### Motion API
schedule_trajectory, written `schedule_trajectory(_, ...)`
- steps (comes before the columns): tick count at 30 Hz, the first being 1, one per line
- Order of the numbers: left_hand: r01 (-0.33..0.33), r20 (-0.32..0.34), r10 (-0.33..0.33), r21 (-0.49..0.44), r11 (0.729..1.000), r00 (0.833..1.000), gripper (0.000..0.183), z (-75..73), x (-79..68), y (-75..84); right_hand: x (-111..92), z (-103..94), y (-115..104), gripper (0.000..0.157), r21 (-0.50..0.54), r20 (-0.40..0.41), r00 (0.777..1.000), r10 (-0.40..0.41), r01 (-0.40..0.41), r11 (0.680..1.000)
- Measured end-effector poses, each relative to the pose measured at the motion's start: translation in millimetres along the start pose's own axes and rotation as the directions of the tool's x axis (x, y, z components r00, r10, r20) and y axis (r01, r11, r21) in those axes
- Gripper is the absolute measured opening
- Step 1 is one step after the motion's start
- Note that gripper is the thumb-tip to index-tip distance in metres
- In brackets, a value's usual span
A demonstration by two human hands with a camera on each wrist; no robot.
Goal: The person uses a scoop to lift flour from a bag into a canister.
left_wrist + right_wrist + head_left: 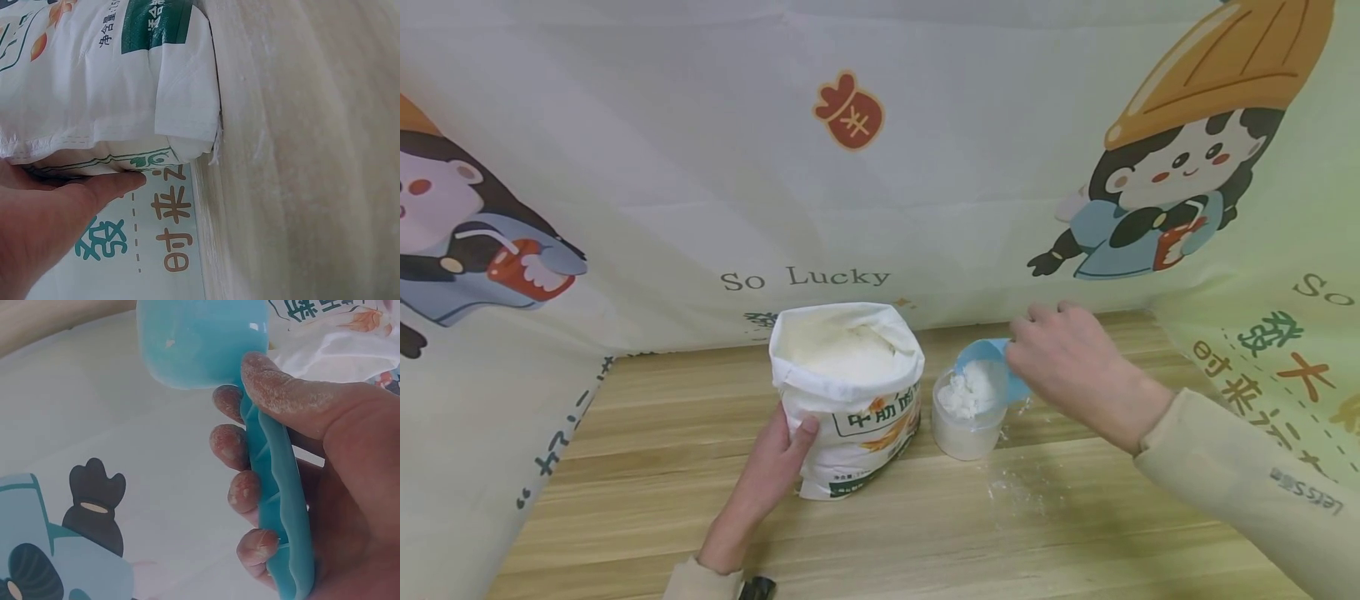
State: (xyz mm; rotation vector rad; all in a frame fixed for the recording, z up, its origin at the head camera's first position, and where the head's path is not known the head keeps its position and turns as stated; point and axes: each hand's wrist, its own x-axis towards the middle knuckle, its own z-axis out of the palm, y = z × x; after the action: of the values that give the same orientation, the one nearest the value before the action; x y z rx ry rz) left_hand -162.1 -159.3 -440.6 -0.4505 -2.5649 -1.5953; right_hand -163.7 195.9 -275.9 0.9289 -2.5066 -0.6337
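Observation:
A white flour bag (pixel 820 404) stands with its top rolled open and white flour (pixel 842 350) inside. My left hand (pixel 778 458) holds the bag's left side, the thumb lying on its front; in the left wrist view the other fingers are largely hidden. My right hand (pixel 1075 375) grips the ribbed handle (pixel 281 487) of a light blue scoop (pixel 1017 385), fingers wrapped round it and dusted with flour. The scoop is tipped over a clear round tub (pixel 966 442) to the right of the bag. White clumps of flour lie at the scoop's mouth and in the tub.
Spilled flour (pixel 1018 492) marks the wooden table (pixel 655 467) in front of the tub. A printed cloth (pixel 700 167) with cartoon figures rises behind the table and along both sides. A dark object (pixel 757 588) shows by the left cuff.

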Motion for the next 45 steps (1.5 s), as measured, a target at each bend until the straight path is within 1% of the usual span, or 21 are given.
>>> schedule_trajectory(4,-0.002,-0.007,0.002,0.004,1.0,1.0,0.059,-0.3,0.0,-1.6,-1.3,-0.9,2.3,0.022,-0.023,0.003,1.0,-0.001,0.001,1.0)
schedule_trajectory(9,0.001,-0.011,-0.001,0.007,1.0,1.0,0.059,-0.9,-0.1,-2.5,-3.3,-2.9,6.0,0.022,-0.029,-0.007,1.0,-0.005,0.005,1.0)
schedule_trajectory(17,0.018,-0.013,-0.018,0.01,1.0,1.0,0.059,-2.2,-1.7,-2.4,-7.5,-1.1,9.8,0.023,-0.024,-0.076,0.997,0.003,-0.005,1.0)
schedule_trajectory(19,0.022,-0.01,-0.022,0.006,1.0,1.0,0.058,-2.4,-2.0,-2.2,-9.8,1.1,10.9,0.023,-0.005,-0.091,0.996,0.014,-0.014,1.0)
schedule_trajectory(22,0.027,-0.01,-0.027,0.012,1.0,1.0,0.058,-2.2,-2.3,-2.3,-15.6,7.6,14.3,0.016,0.032,-0.131,0.991,0.038,-0.035,0.999)
schedule_trajectory(23,0.027,-0.011,-0.027,0.014,1.0,1.0,0.058,-2.0,-2.2,-2.4,-18.3,9.4,15.8,0.015,0.05,-0.129,0.99,0.051,-0.044,0.998)
schedule_trajectory(26,0.02,-0.013,-0.02,0.022,1.0,1.0,0.061,-1.4,-2.1,-2.2,-26.6,14.8,20.9,0.023,0.103,-0.109,0.991,0.084,-0.073,0.992)
schedule_trajectory(30,0.006,-0.014,-0.006,0.024,1.0,1.0,0.062,-0.9,-1.8,-1.6,-36.3,16.3,27.2,0.023,0.211,-0.031,0.991,0.131,-0.121,0.97)
schedule_trajectory(35,0.004,-0.011,-0.004,0.02,1.0,1.0,0.06,-0.2,-1.0,-1.2,-46.3,15.3,35.5,0.023,0.343,0.021,0.981,0.195,-0.19,0.92)
schedule_trajectory(38,0.011,-0.009,-0.011,0.012,1.0,1.0,0.058,0.0,-1.0,-0.5,-50.9,13.2,40.5,0.025,0.382,-0.008,0.976,0.219,-0.199,0.903)
schedule_trajectory(40,0.015,-0.008,-0.015,0.009,1.0,1.0,0.057,0.2,-1.0,-0.4,-52.8,10.9,43.0,0.027,0.4,-0.05,0.971,0.232,-0.194,0.896)
schedule_trajectory(45,0.012,-0.007,-0.012,0.003,1.0,1.0,0.054,0.5,-0.7,-0.6,-51.1,2.1,43.3,0.026,0.435,-0.111,0.958,0.265,-0.193,0.88)
